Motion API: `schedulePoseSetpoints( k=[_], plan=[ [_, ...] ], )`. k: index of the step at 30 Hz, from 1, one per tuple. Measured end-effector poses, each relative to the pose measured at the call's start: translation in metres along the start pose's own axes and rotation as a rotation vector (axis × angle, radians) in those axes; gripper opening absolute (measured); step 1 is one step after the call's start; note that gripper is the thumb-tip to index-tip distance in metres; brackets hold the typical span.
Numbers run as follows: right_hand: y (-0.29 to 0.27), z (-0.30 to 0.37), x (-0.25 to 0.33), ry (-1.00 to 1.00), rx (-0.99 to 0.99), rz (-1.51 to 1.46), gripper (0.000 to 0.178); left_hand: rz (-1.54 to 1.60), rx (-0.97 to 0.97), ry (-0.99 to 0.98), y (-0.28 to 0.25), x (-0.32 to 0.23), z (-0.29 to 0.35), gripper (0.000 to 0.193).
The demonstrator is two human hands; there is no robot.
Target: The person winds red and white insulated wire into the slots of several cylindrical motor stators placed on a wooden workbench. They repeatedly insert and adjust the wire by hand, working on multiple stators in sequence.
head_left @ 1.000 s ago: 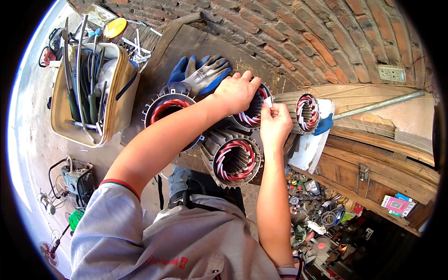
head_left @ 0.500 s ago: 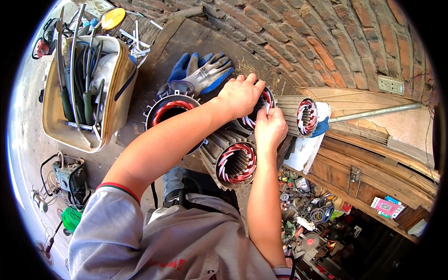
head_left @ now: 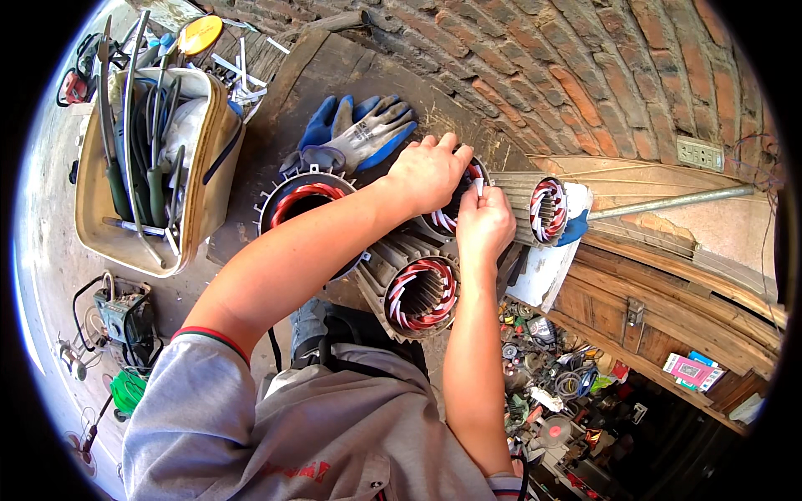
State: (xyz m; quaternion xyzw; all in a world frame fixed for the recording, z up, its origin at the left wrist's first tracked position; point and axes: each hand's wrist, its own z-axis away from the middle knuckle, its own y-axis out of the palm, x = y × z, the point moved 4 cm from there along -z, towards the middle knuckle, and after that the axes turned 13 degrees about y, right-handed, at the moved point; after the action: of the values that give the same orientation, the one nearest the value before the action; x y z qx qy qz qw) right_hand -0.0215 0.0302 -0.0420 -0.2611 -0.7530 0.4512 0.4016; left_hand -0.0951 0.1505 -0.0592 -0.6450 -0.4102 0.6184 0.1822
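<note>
A motor stator [head_left: 443, 220] with red windings and white insulating strips stands on the bench, partly hidden by both my hands. My left hand [head_left: 428, 174] is bent over its upper rim with curled fingers; the fingertips' contact is partly covered. Close beside it, my right hand [head_left: 485, 224] pinches a white strip [head_left: 477, 185] at the stator's mouth. Around it stand more stators: a finned one [head_left: 422, 292] nearer me, a finned one [head_left: 545, 209] to the right, and a wide one [head_left: 305, 204] partly behind my left forearm.
Work gloves [head_left: 363, 134] lie behind the wide stator on the dark bench [head_left: 355, 71]. To the left is a cream container [head_left: 213, 159] full of long tools. A brick wall [head_left: 576, 83] rises at the back; jumbled parts [head_left: 560, 384] lie low on the right.
The fingers of my right hand have shifted slightly at the white strip. My left hand has hardly moved, and the stators stay where they were.
</note>
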Motion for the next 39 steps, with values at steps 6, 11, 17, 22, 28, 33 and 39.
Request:
schedulePoseSetpoints(
  k=[6,11,17,22,28,33,39],
  plan=[
    [0.000,-0.004,0.005,-0.124,-0.029,0.096,0.013,0.009,-0.015,0.001,-0.001,-0.001,0.001,0.041],
    [0.002,-0.017,0.006,-0.186,0.040,0.034,0.011,0.003,-0.041,0.017,0.004,0.002,-0.001,0.043],
    [0.000,-0.031,0.003,-0.198,0.197,-0.084,0.009,-0.015,-0.059,0.040,0.002,0.002,-0.001,0.037],
    [-0.006,-0.032,-0.002,-0.275,0.250,-0.283,0.007,-0.113,-0.089,0.036,0.002,0.000,0.001,0.029],
    [-0.004,-0.042,0.013,-0.416,0.241,-0.144,0.007,0.080,-0.232,0.030,-0.005,0.011,0.001,0.021],
    [-0.005,-0.071,0.003,-0.223,0.587,-0.220,0.015,0.124,-0.334,0.113,-0.012,0.011,-0.007,0.021],
    [0.000,-0.078,0.010,-0.293,0.617,-0.143,0.016,0.000,-0.128,0.101,-0.016,0.018,-0.013,0.031]
  ],
)
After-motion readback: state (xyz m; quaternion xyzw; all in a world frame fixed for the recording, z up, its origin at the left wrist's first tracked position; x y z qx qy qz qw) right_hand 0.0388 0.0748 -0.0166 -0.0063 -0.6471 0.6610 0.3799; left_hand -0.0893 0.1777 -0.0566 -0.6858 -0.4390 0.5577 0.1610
